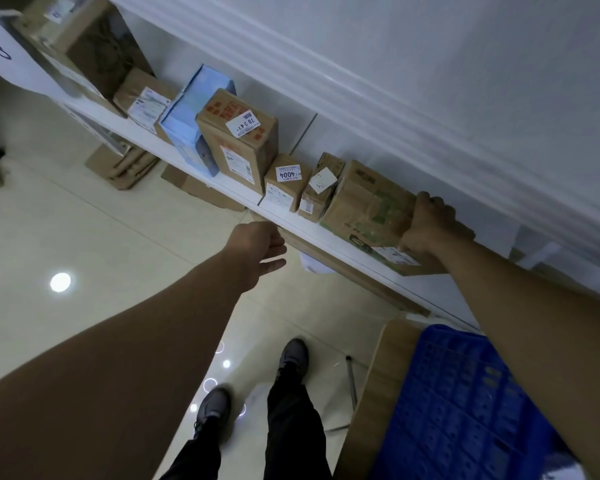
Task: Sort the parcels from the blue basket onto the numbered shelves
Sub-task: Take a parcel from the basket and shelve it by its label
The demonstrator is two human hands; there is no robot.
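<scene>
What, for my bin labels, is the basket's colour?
Blue; the basket shows best in the head view.

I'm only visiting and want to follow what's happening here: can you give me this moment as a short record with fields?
place: white shelf along a wall, with a row of parcels on it
right hand: grips the top edge of the large carton at the row's right end
left hand: holds nothing, fingers relaxed, in front of the shelf edge
other parcels: box labelled 4004, blue box
blue basket: low, under the right arm
</scene>
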